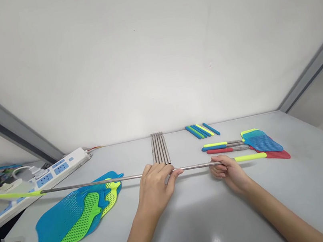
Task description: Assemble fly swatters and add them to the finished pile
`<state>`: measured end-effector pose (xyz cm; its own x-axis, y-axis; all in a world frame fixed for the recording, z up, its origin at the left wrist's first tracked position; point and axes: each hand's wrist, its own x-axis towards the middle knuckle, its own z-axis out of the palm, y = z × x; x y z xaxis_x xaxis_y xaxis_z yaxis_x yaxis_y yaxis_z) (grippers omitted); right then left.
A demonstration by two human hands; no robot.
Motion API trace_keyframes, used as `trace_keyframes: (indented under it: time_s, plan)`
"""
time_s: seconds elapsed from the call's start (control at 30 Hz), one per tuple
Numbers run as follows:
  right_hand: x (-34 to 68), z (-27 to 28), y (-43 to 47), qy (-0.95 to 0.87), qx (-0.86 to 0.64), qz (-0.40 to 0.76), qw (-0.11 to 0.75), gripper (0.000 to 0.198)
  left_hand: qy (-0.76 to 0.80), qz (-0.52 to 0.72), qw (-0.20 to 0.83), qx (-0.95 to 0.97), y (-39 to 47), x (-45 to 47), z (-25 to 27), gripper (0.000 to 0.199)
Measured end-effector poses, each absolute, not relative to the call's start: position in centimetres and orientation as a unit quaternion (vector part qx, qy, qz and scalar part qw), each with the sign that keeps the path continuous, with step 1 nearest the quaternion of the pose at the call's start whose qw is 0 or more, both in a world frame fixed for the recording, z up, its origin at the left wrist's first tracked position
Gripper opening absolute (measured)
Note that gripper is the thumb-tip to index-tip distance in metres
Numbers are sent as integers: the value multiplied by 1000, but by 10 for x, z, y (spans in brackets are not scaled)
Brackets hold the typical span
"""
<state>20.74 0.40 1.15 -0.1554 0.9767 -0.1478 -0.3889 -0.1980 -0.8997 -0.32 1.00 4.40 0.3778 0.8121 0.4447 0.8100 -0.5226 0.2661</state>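
A long telescopic fly swatter (92, 184) spans the view sideways, its metal rod drawn out. Its yellow-green head (11, 195) is at the far left, seen nearly edge-on, and its yellow grip (250, 157) is at the right. My left hand (157, 184) pinches the rod near the middle, thumb against fingers. Closer to the grip, my right hand (228, 171) has its fingers curled round the rod. Just beyond my left hand lies a row of metal rods (160, 147). Below the swatter's left half lie loose swatter heads (72, 215) in blue, green and yellow.
Coloured grip sleeves (201, 131) lie by the back wall. Fly swatters (262, 142) with blue, red and yellow parts are stacked at the right. A white power strip (56, 171) with plugs runs along the left edge of the grey table (318, 178).
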Motion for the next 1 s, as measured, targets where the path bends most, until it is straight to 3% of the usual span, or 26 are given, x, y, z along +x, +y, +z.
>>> trace_keyframes:
  time_s: [0.13, 0.3, 1.0]
  plan:
    - [215, 13, 6, -344, -400, 660, 534, 38, 485, 267, -15, 833, 12, -6, 46, 27]
    - [237, 8, 14, -273, -391, 620, 623, 38, 498, 278, -68, 818, 16, -16, 49, 27]
    - [239, 8, 16, -266, -398, 579, 659, 31, 495, 270, -52, 824, 19, -20, 49, 26]
